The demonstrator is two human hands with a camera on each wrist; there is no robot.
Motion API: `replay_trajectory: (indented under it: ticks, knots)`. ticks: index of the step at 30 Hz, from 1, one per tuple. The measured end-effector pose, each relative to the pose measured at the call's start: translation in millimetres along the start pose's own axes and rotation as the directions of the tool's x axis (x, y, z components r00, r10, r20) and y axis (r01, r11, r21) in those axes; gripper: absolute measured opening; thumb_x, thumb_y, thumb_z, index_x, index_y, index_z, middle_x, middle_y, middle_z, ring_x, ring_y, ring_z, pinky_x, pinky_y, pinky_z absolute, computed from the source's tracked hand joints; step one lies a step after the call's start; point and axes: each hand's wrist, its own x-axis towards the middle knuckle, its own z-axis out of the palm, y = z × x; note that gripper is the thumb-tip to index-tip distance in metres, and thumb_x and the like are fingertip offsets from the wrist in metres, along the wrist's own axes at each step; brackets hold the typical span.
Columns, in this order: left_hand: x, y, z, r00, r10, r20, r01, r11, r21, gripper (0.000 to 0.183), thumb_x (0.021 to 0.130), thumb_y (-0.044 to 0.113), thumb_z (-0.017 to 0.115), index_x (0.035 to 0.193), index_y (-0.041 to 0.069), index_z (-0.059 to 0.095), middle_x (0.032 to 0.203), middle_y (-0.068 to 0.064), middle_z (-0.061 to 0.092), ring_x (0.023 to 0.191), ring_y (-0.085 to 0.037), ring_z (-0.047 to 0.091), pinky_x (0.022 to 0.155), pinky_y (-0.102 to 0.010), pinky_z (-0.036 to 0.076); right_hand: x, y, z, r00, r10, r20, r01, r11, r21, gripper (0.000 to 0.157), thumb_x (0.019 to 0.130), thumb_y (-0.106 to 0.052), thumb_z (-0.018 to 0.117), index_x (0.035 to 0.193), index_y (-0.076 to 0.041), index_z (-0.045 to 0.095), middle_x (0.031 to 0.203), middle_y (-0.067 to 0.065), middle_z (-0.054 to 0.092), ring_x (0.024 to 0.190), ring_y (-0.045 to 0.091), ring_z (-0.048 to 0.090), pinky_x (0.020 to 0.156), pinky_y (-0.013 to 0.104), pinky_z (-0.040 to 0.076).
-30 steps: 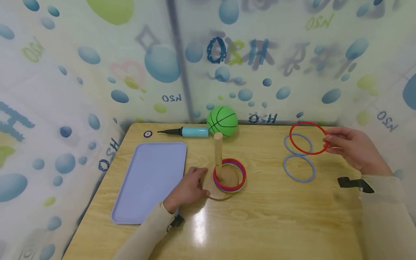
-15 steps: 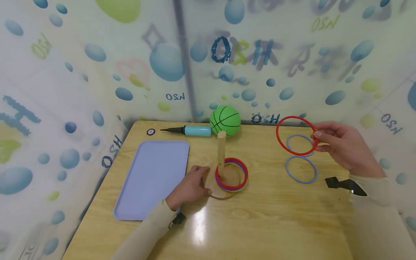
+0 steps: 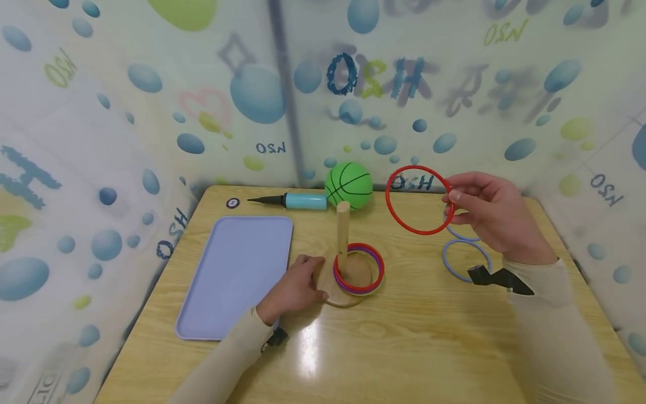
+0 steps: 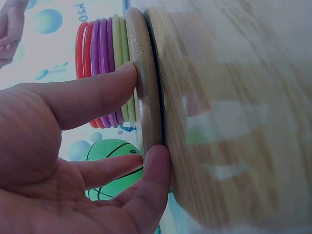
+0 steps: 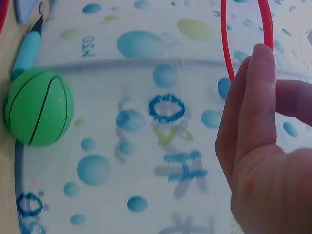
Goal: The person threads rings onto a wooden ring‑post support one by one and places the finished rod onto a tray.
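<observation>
My right hand (image 3: 487, 210) pinches a red ring (image 3: 387, 196) between thumb and fingers, raised above the table and tilted upright. The left hand (image 3: 295, 286) grips the edge of a round wooden base (image 3: 330, 294), thumb on one side and fingers at the rim. A wooden peg (image 3: 343, 230) stands on that base. Around it lies a stack of rings, red (image 3: 382, 269) on top, with purple rings (image 4: 102, 44) and yellow-green rings (image 4: 117, 39) below in the left wrist view. Two blue rings (image 3: 444, 258) lie on the table, partly hidden by the right hand and wrist strap.
A pale blue tray (image 3: 234, 275) lies left of the base. Along the back are a green ball (image 3: 348, 185), a light blue hand pump (image 3: 305, 201) and a small round disc (image 3: 232, 203). A patterned wall (image 3: 383, 112) rises behind the table.
The right hand has carried the red ring leftward and slightly up, away from over the blue rings towards the peg. The left hand has stayed at the base.
</observation>
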Motion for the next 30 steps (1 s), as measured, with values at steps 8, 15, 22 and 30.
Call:
replay_trajectory:
  ticks: [8,15,22,30]
  knots:
    - [0.0,-1.1,-0.1,1.000,0.005,0.003,-0.005,1.000,-0.001,0.087,0.083,0.022,0.091,0.155,0.000,0.049,0.143,-0.023,0.054,0.117,-0.031,0.059,0.104,-0.050,0.052,18,8,34.2,0.999,0.031,0.017,-0.030,0.999,-0.028,0.024,0.104,0.005,0.059,0.125,0.002,0.069,0.099,0.007,0.077,0.084,0.018,0.075,0.072,0.031,0.065]
    - [2.1,-3.6,0.9,1.000,0.008,0.008,-0.008,1.000,0.007,0.087,0.083,0.023,0.091,0.156,0.001,0.048,0.145,-0.023,0.053,0.120,-0.031,0.058,0.106,-0.050,0.051,31,22,55.5,0.993,0.108,0.056,-0.106,0.994,-0.025,0.021,0.103,0.003,0.063,0.122,-0.002,0.070,0.098,0.005,0.075,0.084,0.016,0.074,0.074,0.031,0.064]
    - [2.0,-3.9,0.9,1.000,0.018,-0.001,-0.018,1.000,0.011,0.087,0.083,0.022,0.091,0.156,0.000,0.048,0.146,-0.024,0.053,0.124,-0.033,0.057,0.109,-0.051,0.049,35,44,69.3,0.973,0.231,-0.016,-0.230,0.961,-0.154,0.019,0.101,-0.005,0.069,0.119,-0.009,0.073,0.097,0.004,0.074,0.084,0.014,0.073,0.074,0.031,0.065]
    - [1.5,-4.0,1.3,1.000,0.029,-0.009,-0.029,1.000,0.005,0.086,0.082,0.021,0.091,0.155,-0.001,0.049,0.145,-0.024,0.054,0.119,-0.030,0.058,0.106,-0.050,0.050,32,68,71.9,0.951,0.307,-0.031,-0.308,0.937,-0.165,0.018,0.102,-0.002,0.066,0.117,-0.010,0.072,0.096,0.001,0.073,0.084,0.014,0.072,0.073,0.036,0.065]
